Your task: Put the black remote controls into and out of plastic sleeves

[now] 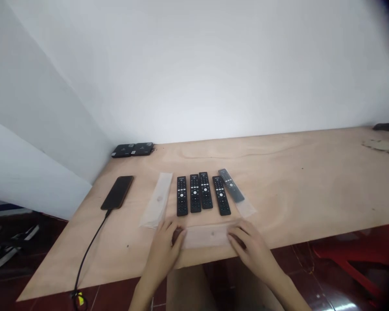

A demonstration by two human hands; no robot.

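Note:
Near the table's front edge, a clear plastic sleeve (205,236) lies flat, stretched sideways between my hands. My left hand (167,240) pinches its left end with thumb and fingers, and my right hand (249,242) grips the right end. Just beyond it, several black remote controls lie upright in a row: one at the left (182,196), a touching pair in the middle, and one at the right (221,195). A further remote control (231,185) lies tilted inside a plastic sleeve. Left of the row rests another plastic sleeve (157,201), apparently with nothing in it.
A smartphone (117,192) lies on the wooden table (278,181) at the left, its black cable (90,247) running off the front edge. Two black boxes (132,150) sit at the back left by the wall. A red chair (353,255) stands at the right.

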